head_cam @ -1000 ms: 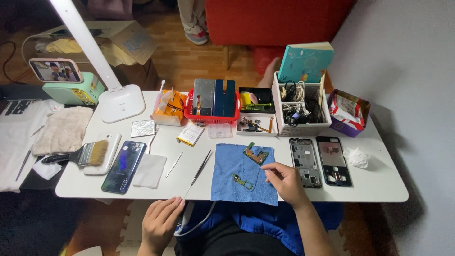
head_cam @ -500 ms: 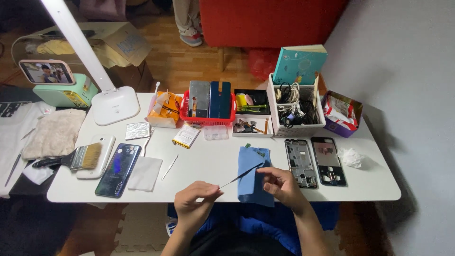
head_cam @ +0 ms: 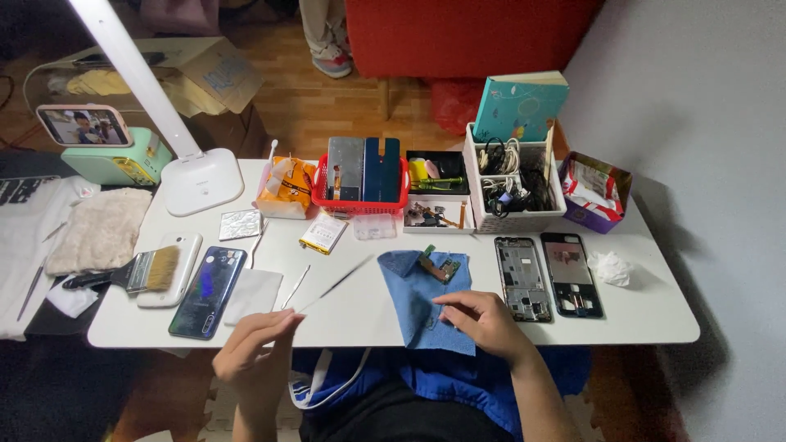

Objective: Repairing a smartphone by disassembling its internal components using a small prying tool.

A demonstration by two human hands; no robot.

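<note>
My left hand [head_cam: 255,348] hovers at the table's near edge and pinches a long thin metal tool [head_cam: 336,284] that slants up to the right over the tabletop. My right hand [head_cam: 483,323] lies on a folded blue cloth [head_cam: 413,290], fingertips pinched on its fold. A small green circuit board [head_cam: 442,268] rests on the cloth's far end, just beyond my right fingers. Two opened phone frames [head_cam: 524,278] [head_cam: 571,274] lie right of the cloth.
On the left of the white table [head_cam: 655,323] lie a dark blue phone [head_cam: 209,290], a white pad [head_cam: 252,295], a paintbrush [head_cam: 135,272] on a white phone and a lamp base [head_cam: 201,180]. A red basket [head_cam: 364,200], a parts tray [head_cam: 434,214] and a white cable organizer [head_cam: 512,214] line the back. A crumpled tissue [head_cam: 610,268] lies far right.
My left hand came up from below the table, took the thin tool and has drawn back to the left with it. The blue cloth went from flat to folded under my right hand.
</note>
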